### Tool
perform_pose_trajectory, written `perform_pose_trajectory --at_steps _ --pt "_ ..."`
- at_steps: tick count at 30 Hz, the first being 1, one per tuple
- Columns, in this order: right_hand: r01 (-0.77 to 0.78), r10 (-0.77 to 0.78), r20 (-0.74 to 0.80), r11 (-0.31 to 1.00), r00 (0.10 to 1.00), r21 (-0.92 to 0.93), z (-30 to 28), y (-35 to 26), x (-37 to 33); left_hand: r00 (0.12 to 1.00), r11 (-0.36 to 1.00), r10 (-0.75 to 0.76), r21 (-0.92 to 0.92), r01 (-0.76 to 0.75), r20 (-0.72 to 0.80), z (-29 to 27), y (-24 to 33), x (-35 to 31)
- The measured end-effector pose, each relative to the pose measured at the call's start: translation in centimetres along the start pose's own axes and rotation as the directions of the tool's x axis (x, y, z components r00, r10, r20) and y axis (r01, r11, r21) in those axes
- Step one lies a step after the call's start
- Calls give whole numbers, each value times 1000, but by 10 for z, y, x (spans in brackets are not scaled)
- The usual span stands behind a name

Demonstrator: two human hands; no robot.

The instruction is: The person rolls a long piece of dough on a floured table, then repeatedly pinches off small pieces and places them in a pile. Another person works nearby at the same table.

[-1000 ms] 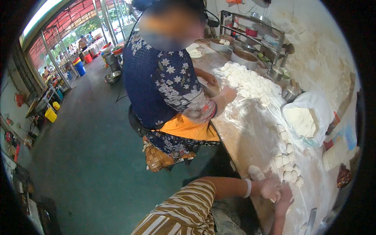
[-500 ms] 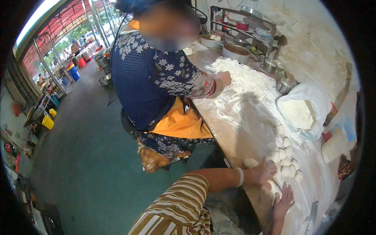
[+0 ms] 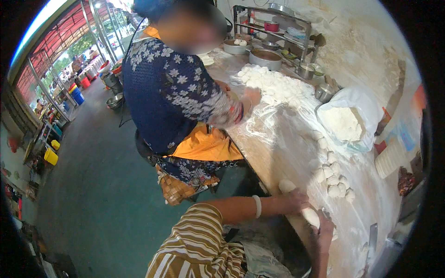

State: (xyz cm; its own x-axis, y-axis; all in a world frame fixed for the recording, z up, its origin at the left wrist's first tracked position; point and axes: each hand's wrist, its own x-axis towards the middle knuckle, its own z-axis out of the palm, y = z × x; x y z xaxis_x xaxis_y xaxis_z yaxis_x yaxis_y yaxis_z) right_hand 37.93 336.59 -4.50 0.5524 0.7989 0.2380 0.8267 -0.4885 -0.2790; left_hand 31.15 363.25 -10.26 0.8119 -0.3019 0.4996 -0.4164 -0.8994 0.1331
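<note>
A long roll of white dough (image 3: 310, 217) lies along the near part of a floured wooden worktable. My left hand (image 3: 296, 202), with a white bangle at the wrist, is wrapped over the roll's middle; a rounded end sticks out beyond it toward the table edge. My right hand (image 3: 326, 226) has its fingers curled round the other end, and most of them are hidden. Just past my hands sits a cluster of small dough balls (image 3: 333, 180), dusted with flour. A flat metal blade (image 3: 372, 241) lies to the right of my right hand.
A co-worker (image 3: 171, 92) in a dark flowered top sits at the left, hands at a heap of floured dough pieces (image 3: 273, 85). An open bag of flour (image 3: 344, 124) stands by the wall. Farther back are a round pan (image 3: 265, 60) and a metal rack (image 3: 273, 21).
My hands have gone from lying with fingers spread on the dough to gripping round it. The co-worker's second hand has come into sight by the dough heap. The view has shifted slightly.
</note>
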Motion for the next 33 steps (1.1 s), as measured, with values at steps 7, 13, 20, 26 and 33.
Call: perform_pose_trajectory --at_steps 7,13,20,26,33 --pt "-253 264 -67 957 962 142 -23 25 -63 983 980 129 171 -106 -130 6 -46 -30" --pt "-349 415 -58 825 908 444 -18 8 -26 972 993 -40 -103 65 233 -35 15 25" --pt "111 777 -43 -35 628 993 18 30 -35 975 981 56 -195 -13 216 18 82 85" --pt "238 858 -28 -111 514 965 17 16 -16 985 889 -85 -434 143 149 30 85 89" --pt "151 793 -69 -29 606 988 32 -12 9 978 920 -65 -369 136 198 5 96 83"
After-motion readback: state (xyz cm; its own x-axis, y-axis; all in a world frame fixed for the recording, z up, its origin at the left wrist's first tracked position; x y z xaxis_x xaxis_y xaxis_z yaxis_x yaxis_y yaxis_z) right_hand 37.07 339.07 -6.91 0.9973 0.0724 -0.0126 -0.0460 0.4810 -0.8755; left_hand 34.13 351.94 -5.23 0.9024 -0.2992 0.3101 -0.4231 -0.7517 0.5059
